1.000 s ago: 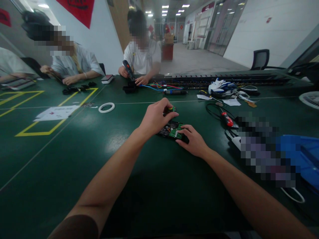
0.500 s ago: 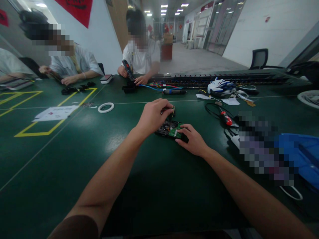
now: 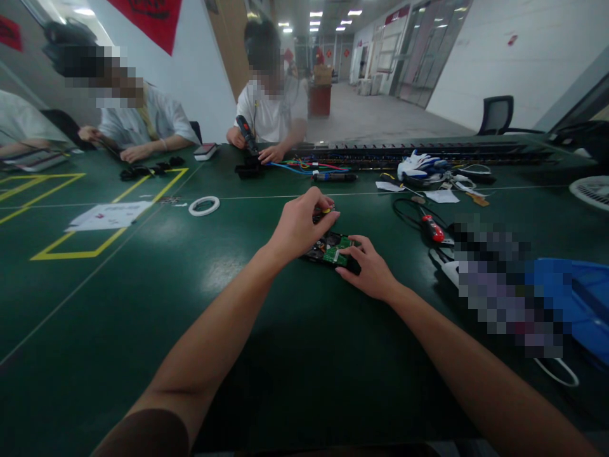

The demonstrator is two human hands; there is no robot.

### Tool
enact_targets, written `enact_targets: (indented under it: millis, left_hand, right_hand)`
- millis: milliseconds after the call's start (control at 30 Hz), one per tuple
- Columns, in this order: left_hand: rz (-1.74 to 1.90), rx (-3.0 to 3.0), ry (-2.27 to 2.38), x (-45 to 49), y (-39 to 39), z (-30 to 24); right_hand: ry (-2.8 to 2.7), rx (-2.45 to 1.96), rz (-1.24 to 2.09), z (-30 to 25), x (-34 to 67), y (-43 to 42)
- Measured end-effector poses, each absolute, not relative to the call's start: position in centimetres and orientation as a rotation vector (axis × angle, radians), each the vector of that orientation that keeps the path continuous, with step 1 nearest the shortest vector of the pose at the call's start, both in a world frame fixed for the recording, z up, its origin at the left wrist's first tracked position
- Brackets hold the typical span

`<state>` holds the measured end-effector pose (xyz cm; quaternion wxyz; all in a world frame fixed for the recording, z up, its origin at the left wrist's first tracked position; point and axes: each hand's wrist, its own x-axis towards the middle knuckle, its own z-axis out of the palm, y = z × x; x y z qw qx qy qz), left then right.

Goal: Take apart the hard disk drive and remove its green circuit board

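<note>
A hard drive [image 3: 339, 255] with a green circuit board and a black casing lies flat on the table in front of me. My right hand [image 3: 368, 266] grips its right end, thumb at the near edge and fingertips on top of the board. Above the drive's far left part, my left hand [image 3: 307, 222] is closed in a pinch. A bit of yellow shows at its fingertips, but the fingers hide most of what they hold, and I cannot name it. The left hand also covers part of the drive's left end.
On the green table [image 3: 143, 324] lie a white ring [image 3: 204, 206], a paper sheet [image 3: 107, 216], a red-handled tool [image 3: 432, 228], white-blue gloves [image 3: 421, 166] and a blue object [image 3: 578, 304]. Across the table a person [image 3: 269, 117] holds a power screwdriver [image 3: 246, 133] beside coloured wires.
My left hand has shifted slightly to the right over the hard drive, its fingers still pinched. My right hand stays on the drive's right end. The camera view has moved a little.
</note>
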<state>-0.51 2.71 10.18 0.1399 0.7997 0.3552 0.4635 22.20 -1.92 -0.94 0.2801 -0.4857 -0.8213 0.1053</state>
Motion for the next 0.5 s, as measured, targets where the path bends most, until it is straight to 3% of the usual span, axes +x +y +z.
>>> enact_targets:
  millis: [500]
  left_hand:
    - [1.294, 2.499, 1.07, -0.88, 2.41, 10.82]
  right_hand:
    - [-2.213, -1.337, 0.291, -1.01, 22.16, -1.86]
